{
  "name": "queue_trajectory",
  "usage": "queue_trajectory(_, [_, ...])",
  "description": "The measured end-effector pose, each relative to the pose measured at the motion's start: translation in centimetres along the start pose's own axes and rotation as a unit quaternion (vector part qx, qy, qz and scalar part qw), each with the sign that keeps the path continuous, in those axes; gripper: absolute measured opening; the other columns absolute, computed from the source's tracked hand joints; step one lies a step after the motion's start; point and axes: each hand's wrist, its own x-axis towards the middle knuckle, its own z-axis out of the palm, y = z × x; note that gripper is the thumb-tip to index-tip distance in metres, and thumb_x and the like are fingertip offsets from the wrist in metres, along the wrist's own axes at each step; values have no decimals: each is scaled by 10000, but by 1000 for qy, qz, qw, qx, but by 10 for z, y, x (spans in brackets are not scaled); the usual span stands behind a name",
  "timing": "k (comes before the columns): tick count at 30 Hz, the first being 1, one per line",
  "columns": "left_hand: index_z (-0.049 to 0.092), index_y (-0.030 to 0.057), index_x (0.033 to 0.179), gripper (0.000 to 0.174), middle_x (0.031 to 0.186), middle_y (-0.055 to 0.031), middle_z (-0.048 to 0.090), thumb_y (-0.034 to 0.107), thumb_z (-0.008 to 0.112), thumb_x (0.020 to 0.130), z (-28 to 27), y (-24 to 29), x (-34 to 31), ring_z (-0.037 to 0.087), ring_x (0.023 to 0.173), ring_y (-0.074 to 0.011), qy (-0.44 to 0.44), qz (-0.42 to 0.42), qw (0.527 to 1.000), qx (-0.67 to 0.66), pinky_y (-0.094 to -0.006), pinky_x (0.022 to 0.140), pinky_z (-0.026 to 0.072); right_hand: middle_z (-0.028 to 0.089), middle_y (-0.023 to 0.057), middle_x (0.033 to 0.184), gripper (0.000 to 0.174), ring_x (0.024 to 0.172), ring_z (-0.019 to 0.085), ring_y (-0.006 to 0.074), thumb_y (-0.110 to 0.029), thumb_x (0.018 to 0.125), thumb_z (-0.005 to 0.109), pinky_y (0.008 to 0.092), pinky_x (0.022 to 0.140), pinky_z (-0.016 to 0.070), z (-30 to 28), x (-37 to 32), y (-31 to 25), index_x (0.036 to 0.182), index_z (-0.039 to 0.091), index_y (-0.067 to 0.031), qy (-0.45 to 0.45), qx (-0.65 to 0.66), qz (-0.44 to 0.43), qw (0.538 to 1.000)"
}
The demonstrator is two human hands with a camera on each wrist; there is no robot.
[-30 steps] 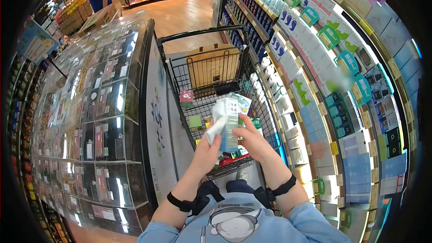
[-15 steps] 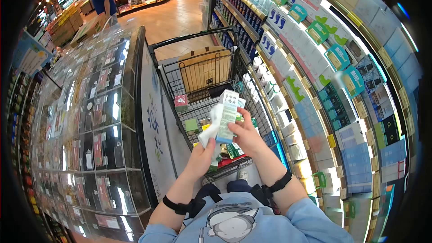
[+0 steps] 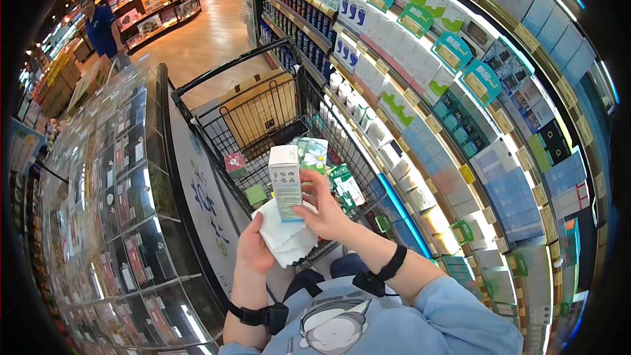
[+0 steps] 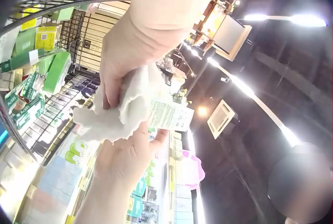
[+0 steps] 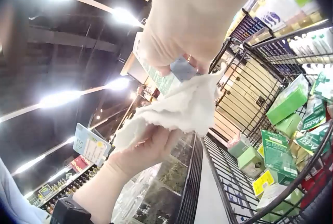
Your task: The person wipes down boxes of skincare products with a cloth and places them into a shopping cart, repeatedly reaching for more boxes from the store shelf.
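Observation:
My right hand (image 3: 323,212) holds a slim white carton (image 3: 285,184) with small pictures on its upper part and fine green print below. My left hand (image 3: 255,248) grips a soft white cloth (image 3: 287,240) with a wavy edge, its thumb on top. The cloth lies spread against the carton's lower end. In the left wrist view, the left fingers curl into the folds of the cloth (image 4: 117,114). From the right wrist, the right fingertips show on the carton (image 5: 161,81) above the cloth. Both hands are over the near end of a black wire shopping cart (image 3: 299,79).
In the cart are green boxes (image 3: 346,187), a box with a daisy picture (image 3: 314,153), a pink box (image 3: 234,163) and a brown paper bag (image 3: 259,115). Lit shelves (image 3: 420,92) line the right; clear bins (image 3: 125,223) stand left. A person in blue (image 3: 102,29) stands far left.
The white cloth has gone from bunched beside the carton to spread out below it. The carton stands more upright. The head view has turned, so the cart has shifted left.

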Motion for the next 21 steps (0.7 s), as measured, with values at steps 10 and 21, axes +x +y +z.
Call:
queue_trajectory(10, [422,29,1291,395,1316,-153,457,206,465,941,7,16,26,451,1208,-277,55,370,613,696,-372,1012,338,414,142,1219,631,1124,444,283,28,757,598,394,947,389,-24,-9,6,1323,355,-110,-148,-191,60,969])
queue_trajectory(21, [540,-18,1153,402,988,-83,622,311,395,973,6,6,29,559,900,-140,254,303,680,617,-295,790,449,400,114,1206,673,1086,460,243,57,761,592,364,871,437,-66,31,10,1343,314,-133,-193,-49,165,966])
